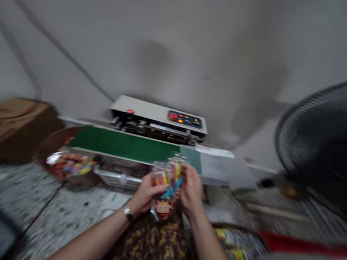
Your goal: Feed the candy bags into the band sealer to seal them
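Packets [169,190] blurred. Left hand [144,194] clamped on them, thumb across front. Right hand [192,190] alongside, fingertips hidden; grip unclear.

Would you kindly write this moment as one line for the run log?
left hand: holding colourful packaging | right hand: against its right edge | ahead: green belt, white machine with lit panel | right: fan

Printed packets [168,192], glossy, apparently 2 or more, overlapping; exact count blurred. Red, yellow and blue print, cartoon face at lower end, silvery edges. Pose: slightly tilted, upper ends toward green belt [125,144]. Location: left hand [144,194], thumb across front; right hand [192,189] alongside.
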Motion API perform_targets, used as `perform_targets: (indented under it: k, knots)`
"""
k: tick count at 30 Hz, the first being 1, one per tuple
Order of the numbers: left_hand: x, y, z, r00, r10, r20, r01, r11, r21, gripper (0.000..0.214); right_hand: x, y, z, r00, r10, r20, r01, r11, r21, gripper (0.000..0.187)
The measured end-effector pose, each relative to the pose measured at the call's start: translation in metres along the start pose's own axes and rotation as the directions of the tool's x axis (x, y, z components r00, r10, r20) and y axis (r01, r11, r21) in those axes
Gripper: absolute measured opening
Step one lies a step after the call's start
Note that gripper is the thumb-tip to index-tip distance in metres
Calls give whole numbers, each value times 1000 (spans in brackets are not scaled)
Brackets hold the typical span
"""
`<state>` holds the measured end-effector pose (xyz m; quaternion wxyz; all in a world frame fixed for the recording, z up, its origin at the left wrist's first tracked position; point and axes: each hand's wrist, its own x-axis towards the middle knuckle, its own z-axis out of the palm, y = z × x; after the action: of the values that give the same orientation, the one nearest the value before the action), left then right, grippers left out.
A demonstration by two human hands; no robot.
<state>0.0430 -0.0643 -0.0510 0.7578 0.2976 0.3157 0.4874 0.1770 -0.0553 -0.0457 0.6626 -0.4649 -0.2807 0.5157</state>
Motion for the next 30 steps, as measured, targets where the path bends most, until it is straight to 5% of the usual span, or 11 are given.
perform_targets:
  k: [4, 9, 12, 16, 21, 25, 30]
  knots:
    - [1, -10, -3, 997, 21, 71, -12, 993, -119, 49, -1, 3, -25, 1000, 18, -9, -19, 988, -156, 32]
    - [-1, -15, -28, 993, 21, 113, -3, 988, -156, 52, 0, 11, -26, 987, 97, 131, -63, 968, -241, 27]
    - [-7, -15, -33, 991, 10, 133, 9, 990, -139, 50, -5, 12, -20, 996, 27, 81, -6, 967, -253, 29]
    - [-12, -4, -32, 993, 46, 107, -35, 995, -98, 49, -7, 16, -5, 994, -107, -8, 102, 967, -234, 33]
    - [0, 4, -24, 996, 38, 86, -32, 997, -66, 42, 3, 18, 1, 982, -117, 148, 151, 959, -241, 29]
    - [9, -1, -16, 998, 10, 66, -10, 1000, 3, 43, 7, 17, -5, 964, -249, 96, 265, 927, -265, 19]
    - [19, -5, -16, 997, -33, 74, 25, 993, 114, 41, 9, 9, -12, 970, -207, 124, 235, 929, -287, 24]
